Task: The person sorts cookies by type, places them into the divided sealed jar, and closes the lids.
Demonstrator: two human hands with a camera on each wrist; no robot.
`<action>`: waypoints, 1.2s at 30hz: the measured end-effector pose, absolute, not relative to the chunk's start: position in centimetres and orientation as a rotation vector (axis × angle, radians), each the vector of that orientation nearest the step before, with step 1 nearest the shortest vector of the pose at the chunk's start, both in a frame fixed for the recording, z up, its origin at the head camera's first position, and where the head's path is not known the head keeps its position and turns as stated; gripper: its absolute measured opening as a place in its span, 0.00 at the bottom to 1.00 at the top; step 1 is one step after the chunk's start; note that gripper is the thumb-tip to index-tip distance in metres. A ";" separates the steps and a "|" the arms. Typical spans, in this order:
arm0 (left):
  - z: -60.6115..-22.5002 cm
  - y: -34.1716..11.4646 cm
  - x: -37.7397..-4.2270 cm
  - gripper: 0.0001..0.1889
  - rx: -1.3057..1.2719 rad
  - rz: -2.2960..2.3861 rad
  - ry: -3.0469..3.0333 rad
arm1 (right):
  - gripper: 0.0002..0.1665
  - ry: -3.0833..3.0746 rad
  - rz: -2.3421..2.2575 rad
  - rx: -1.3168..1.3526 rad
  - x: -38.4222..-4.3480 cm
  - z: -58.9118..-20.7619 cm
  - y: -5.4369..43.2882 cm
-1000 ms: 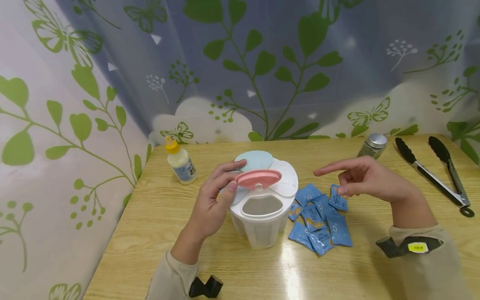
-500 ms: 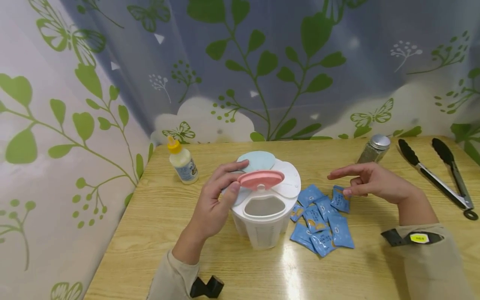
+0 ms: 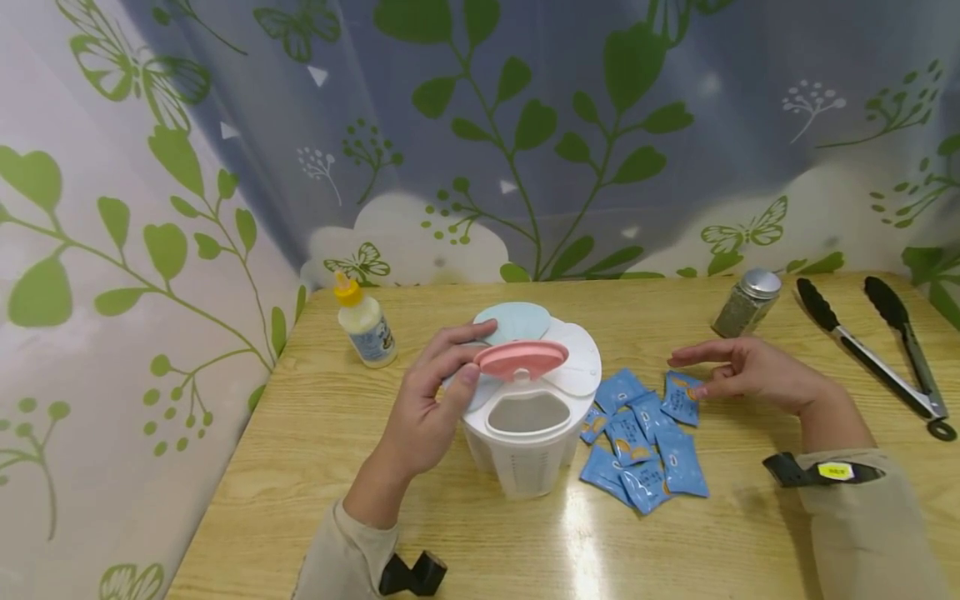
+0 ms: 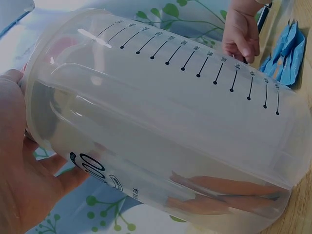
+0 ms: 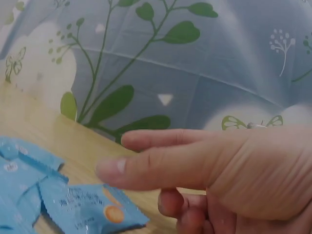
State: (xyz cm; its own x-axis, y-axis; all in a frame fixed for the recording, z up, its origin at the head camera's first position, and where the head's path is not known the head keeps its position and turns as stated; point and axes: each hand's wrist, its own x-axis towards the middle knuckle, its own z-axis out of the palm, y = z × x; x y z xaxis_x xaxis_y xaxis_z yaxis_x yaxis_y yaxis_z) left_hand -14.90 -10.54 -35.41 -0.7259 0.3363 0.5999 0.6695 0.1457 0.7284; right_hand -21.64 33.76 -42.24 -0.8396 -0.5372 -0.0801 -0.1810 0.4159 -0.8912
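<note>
1. A clear plastic container stands upright on the wooden table. It is away from the far edge, with bare wood between it and the left edge.
2. The left hand holds the top of the container on its left side. The thumb is by the pink flap.
3. The pink flap is tipped up, and there is an open hole in front of it. A light blue flap and a white flap lie flat on the top.
4. A pile of blue snack packets lies just beside the container, on the side towards the table's right edge. They have orange pictures on them.
5. The right hand is at the end packet of the pile. Its pointing finger is straight, other fingers are bent, and it grips nothing. I cannot tell if the thumb touches that packet.
6. A small bottle with a yellow cap stands near the far left corner.
7. A glass jar with a silver lid stands near the far edge. Black-tipped tongs lie spread wide near the far right corner.
</note>
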 end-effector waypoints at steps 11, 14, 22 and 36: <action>-35.5 -10.5 -15.0 0.14 -0.985 -1.613 -2.108 | 0.32 2.498 -1.227 -0.558 -21.6 -43.3 33.3; -35.5 -10.4 -15.0 0.14 -0.985 -1.611 -2.105 | 0.31 2.551 -1.170 -0.548 -21.7 -43.3 33.2; -35.6 -10.5 -15.1 0.15 -0.986 -1.642 -2.101 | 0.24 2.512 -1.154 -0.451 -21.9 -43.0 32.9; -35.6 -10.6 -15.1 0.15 -0.986 -1.635 -2.112 | 0.12 2.380 -1.254 -0.492 -21.1 -40.3 32.3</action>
State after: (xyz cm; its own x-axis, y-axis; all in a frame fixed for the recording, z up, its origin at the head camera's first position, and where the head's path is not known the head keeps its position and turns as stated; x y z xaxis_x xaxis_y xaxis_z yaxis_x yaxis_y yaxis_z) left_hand -15.08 -10.57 -35.64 -0.7221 0.3359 0.6048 0.6697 0.1200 0.7329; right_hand -21.10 32.27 -40.30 -0.8564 -0.4815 -0.1862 -0.1188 0.5348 -0.8366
